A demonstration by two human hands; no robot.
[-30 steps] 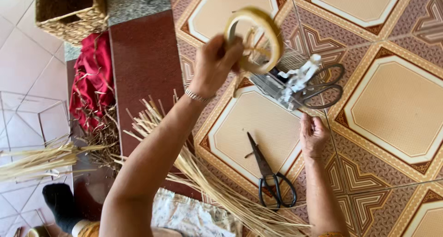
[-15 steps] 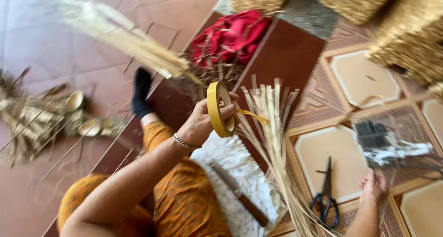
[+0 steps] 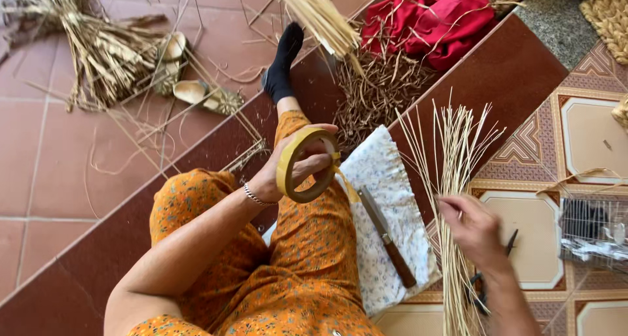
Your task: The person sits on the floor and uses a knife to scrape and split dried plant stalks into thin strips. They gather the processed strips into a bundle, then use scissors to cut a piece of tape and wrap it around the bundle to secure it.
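My left hand (image 3: 297, 169) is raised over my lap and grips a yellow roll of tape (image 3: 307, 164), with a short loose end hanging off it. My right hand (image 3: 474, 230) rests on a bundle of pale straw stalks (image 3: 451, 153) that fans out across the floor, its fingertips closed on a few stalks. A brown-handled knife (image 3: 390, 239) lies on a white floral cloth (image 3: 386, 179) between my hands. Black scissors (image 3: 483, 285) lie on the tiles, partly hidden under my right wrist.
A red cloth (image 3: 435, 18) lies at the top with dark dried fibres (image 3: 376, 94) below it. A wire cage (image 3: 595, 234) stands at the right. Loose straw and round woven pieces (image 3: 190, 90) lie at the upper left. My orange-clad legs and black sock (image 3: 281, 64) stretch upward.
The view has swung toward my lap. My left hand has brought the tape roll in over my legs. My right hand has moved from beside the scissors onto the straw stalks.
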